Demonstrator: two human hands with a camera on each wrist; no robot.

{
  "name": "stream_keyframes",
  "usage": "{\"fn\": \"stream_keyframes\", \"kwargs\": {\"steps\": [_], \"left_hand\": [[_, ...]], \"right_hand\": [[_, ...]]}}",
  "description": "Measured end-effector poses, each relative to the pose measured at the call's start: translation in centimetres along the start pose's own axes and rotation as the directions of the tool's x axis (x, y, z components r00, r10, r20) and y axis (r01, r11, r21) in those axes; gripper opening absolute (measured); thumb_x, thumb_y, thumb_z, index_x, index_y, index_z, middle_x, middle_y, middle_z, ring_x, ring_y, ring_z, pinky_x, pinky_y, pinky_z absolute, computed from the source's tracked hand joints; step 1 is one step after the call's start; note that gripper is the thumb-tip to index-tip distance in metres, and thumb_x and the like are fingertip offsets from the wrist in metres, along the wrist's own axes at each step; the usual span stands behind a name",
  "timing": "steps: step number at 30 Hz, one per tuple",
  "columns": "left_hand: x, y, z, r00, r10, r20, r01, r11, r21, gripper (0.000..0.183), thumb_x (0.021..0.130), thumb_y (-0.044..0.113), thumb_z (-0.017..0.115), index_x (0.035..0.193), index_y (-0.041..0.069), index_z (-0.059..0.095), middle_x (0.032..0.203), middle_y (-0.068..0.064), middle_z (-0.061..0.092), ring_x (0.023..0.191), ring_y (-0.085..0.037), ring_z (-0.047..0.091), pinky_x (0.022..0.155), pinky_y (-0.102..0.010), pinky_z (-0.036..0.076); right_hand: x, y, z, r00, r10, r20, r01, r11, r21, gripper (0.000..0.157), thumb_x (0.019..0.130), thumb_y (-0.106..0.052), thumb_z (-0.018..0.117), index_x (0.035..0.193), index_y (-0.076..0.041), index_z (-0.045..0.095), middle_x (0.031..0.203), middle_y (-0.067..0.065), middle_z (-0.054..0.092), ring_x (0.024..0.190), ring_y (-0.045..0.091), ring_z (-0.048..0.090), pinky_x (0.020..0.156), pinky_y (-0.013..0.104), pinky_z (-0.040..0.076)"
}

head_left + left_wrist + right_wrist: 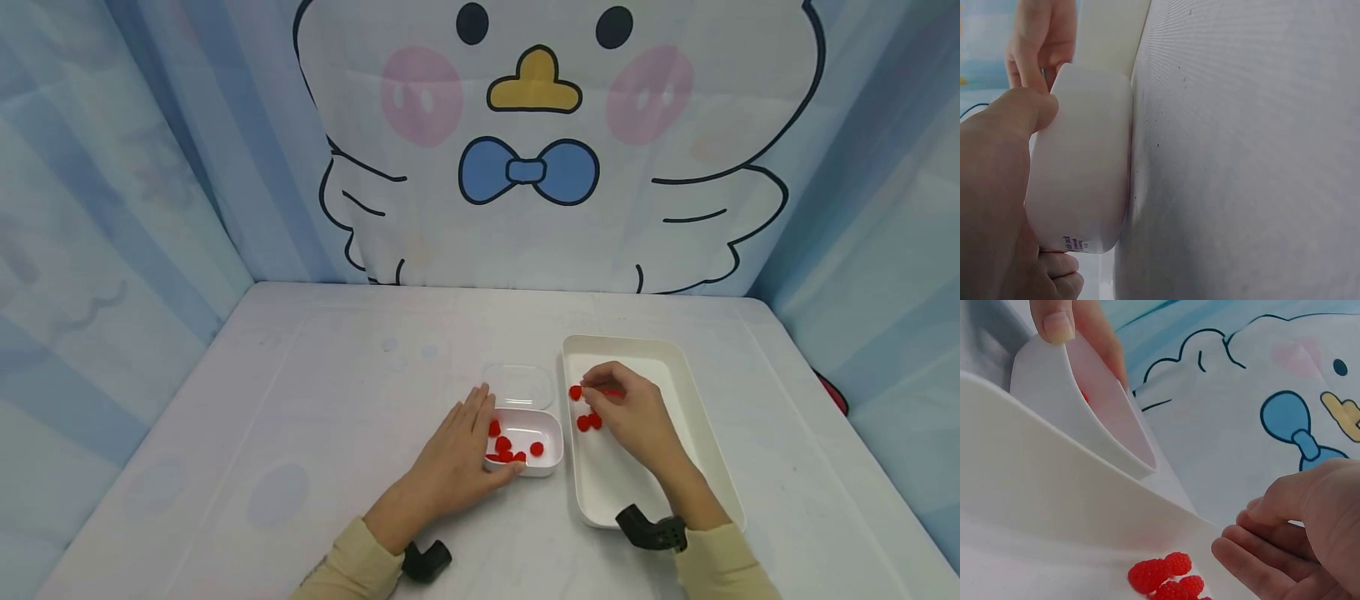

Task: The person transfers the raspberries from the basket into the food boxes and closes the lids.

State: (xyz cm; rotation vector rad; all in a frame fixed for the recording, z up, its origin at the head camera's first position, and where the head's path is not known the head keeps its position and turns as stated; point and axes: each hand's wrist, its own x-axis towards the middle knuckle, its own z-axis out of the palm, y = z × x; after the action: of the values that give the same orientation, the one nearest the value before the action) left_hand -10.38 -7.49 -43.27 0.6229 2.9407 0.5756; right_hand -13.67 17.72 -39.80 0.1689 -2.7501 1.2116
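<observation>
My left hand [461, 450] grips a small white plastic container [1082, 169], its thumb over the near rim and its fingers along the left side. Several red raspberries [503, 444] lie inside the container. Above the left part of a larger cream tray [622, 492] is my right hand [626, 408], fingers loosely bent and thumb close to the index finger. Nothing shows between those fingers in the right wrist view. More raspberries [1149, 575] lie in the tray below the fingertips, some partly hidden by the hand in the head view.
A clear plastic lid [519, 387] lies just behind the container. The tray stands close to the container's right side on a white-covered table [300, 400]. A printed curtain [525, 242] rises along the table's back edge, with blue curtains [82, 292] at both sides.
</observation>
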Motion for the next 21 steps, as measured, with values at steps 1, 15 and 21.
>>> {"fn": "stream_keyframes", "kwargs": {"steps": [1, 15, 21], "left_hand": [[0.0, 0.0, 0.0, 1.000, 0.000, 0.000, 0.000, 1.000, -0.001, 0.099, 0.086, 0.064, 0.059, 0.156, 0.006, 0.023, 0.165, -0.011, 0.022, 0.154, -0.027, 0.020, 0.124, -0.046, 0.023], [0.0, 0.0, 0.0, 1.000, -0.005, 0.001, 0.005, 1.000, -0.001, 0.099, 0.086, 0.064, 0.060, 0.157, 0.006, 0.022, 0.166, -0.010, 0.021, 0.154, -0.027, 0.020, 0.124, -0.046, 0.023], [0.0, 0.0, 0.0, 1.000, -0.005, -0.003, 0.005, 1.000, 0.001, 0.099, 0.086, 0.064, 0.060, 0.157, 0.006, 0.022, 0.166, -0.010, 0.021, 0.154, -0.027, 0.020, 0.124, -0.046, 0.023]], "right_hand": [[0.0, 0.1, 0.0, 1.000, 0.002, -0.001, -0.002, 1.000, -0.006, 0.018, 0.094, -0.012, 0.065, 0.111, -0.010, 0.065, 0.109, 0.007, 0.070, 0.104, 0.022, 0.066, 0.087, 0.018, 0.055], [-0.4, 1.6, -0.4, 1.000, 0.007, -0.010, -0.007, 1.000, -0.016, 0.013, 0.092, -0.006, 0.065, 0.105, -0.007, 0.066, 0.105, 0.009, 0.071, 0.099, 0.024, 0.067, 0.081, 0.011, 0.052], [-0.5, 2.0, -0.4, 1.000, 0.023, -0.006, -0.023, 0.999, -0.044, 0.014, 0.092, -0.007, 0.066, 0.106, -0.006, 0.066, 0.104, 0.010, 0.071, 0.098, 0.025, 0.067, 0.086, 0.027, 0.058]]}}
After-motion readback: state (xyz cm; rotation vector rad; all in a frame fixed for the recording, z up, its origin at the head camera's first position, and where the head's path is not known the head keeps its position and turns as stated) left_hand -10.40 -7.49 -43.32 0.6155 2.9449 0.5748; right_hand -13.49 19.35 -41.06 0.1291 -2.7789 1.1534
